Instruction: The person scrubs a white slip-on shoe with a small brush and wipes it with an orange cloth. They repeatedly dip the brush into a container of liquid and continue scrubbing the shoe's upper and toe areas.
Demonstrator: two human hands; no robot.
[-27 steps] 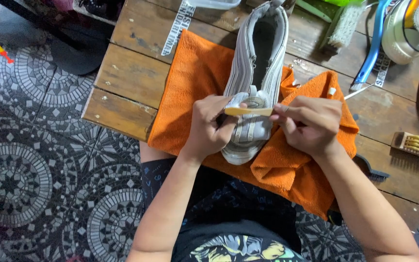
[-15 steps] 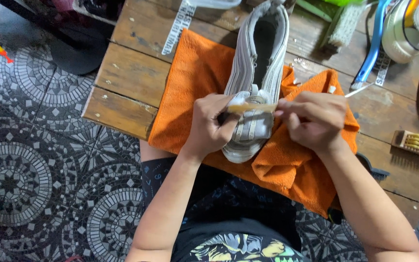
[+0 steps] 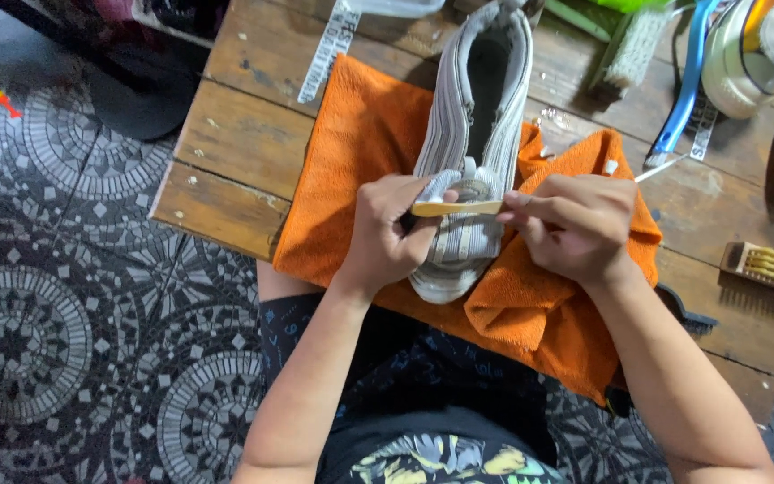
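Note:
A grey ribbed sneaker [image 3: 472,108] lies toe-toward-me on an orange towel [image 3: 360,143] spread over a wooden table [image 3: 235,134]. My left hand [image 3: 391,229] grips the left side of the shoe's toe. My right hand [image 3: 575,224] holds a thin yellow-handled brush [image 3: 459,208] laid across the toe, its head near my left fingers. The towel is bunched under my right hand.
A wooden brush [image 3: 768,267] lies at the table's right edge, and a black brush [image 3: 687,315] peeks from under the towel. A blue-handled tool [image 3: 684,85], a bristle brush [image 3: 633,49] and pale shoes [image 3: 745,54] sit at the back right. Patterned tile floor [image 3: 64,305] is on the left.
The brush moved back and forth across the toe, blurred half a second ago. My right hand shifted slightly with it. My left hand stayed on the shoe.

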